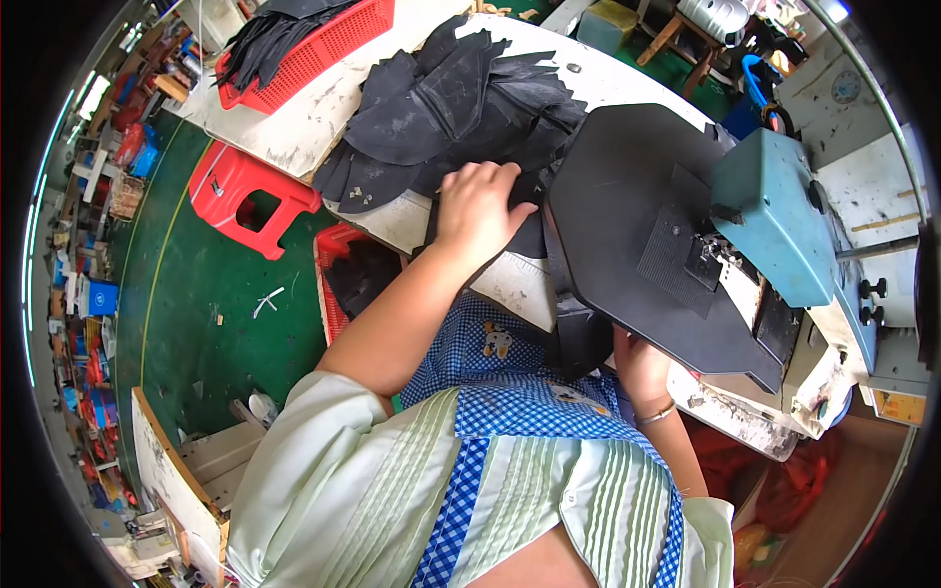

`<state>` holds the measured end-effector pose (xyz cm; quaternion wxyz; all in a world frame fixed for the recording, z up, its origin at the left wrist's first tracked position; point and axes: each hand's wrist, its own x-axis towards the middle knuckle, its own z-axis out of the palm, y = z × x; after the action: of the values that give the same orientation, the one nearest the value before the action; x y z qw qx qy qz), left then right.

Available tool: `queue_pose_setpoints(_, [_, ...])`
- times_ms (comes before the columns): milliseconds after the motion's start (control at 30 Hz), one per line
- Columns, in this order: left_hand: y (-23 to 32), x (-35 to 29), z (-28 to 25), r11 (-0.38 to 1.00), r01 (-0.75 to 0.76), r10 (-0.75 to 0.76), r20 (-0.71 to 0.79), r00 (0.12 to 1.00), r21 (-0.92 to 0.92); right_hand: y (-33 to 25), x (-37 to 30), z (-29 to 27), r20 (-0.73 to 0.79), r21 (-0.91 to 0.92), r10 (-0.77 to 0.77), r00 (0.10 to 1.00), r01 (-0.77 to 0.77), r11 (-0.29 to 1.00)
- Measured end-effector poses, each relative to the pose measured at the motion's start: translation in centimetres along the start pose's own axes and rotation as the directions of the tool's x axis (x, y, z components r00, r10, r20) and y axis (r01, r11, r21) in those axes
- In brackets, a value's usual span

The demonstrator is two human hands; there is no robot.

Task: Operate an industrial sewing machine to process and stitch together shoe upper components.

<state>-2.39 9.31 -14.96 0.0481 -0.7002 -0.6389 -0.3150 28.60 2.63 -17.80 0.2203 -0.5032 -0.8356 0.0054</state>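
My left hand (480, 208) lies over dark sheet material at the near edge of a heap of black cut pieces (431, 103). Its thumb is spread away from the fingers. To its right is a broad black plate (618, 186) with angled edges, at a teal machine (769, 216). Below the plate's near edge is my right hand (642, 370), with a band around the wrist. The plate and a hanging black piece (583, 338) border that hand, and most of its fingers are hidden. Whether it grips anything does not show.
A red basket (314, 54) of black pieces stands at the far left on the white worktable (284, 132). Below are a red stool (245, 201) on the green floor and another red basket (333, 294) beside my left forearm. Red bags (804, 480) lie at lower right.
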Motion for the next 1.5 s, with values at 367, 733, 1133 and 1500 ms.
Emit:
queue_pose_setpoints(367, [-0.3, 1.3, -12.1, 0.736, 0.088, -0.289, -0.194, 0.938, -0.671, -2.1, 0.1, -3.0, 0.05, 0.232, -0.377, 0.925, 0.356, 0.905])
queue_pose_setpoints(733, [6.9, -5.6, -12.5, 0.234, 0.257, 0.164, 0.299, 0.94, -0.938, -4.9, 7.8, -13.9, -0.365, -0.028, -0.479, 0.798, 0.505, 0.863])
queue_pose_setpoints(1133, [12.8, 3.6, -7.6, 0.822, -0.489, 0.557, 0.234, 0.797, -0.292, -2.1, 7.4, -13.7, -0.163, 0.156, -0.316, 0.935, 0.341, 0.927])
queue_pose_setpoints(1500, [15.0, 3.9, -7.6, 0.871, -0.462, 0.491, 0.248, 0.835, -0.169, -1.3, 7.5, -13.9, -0.163, 0.123, -0.295, 0.941, 0.316, 0.941])
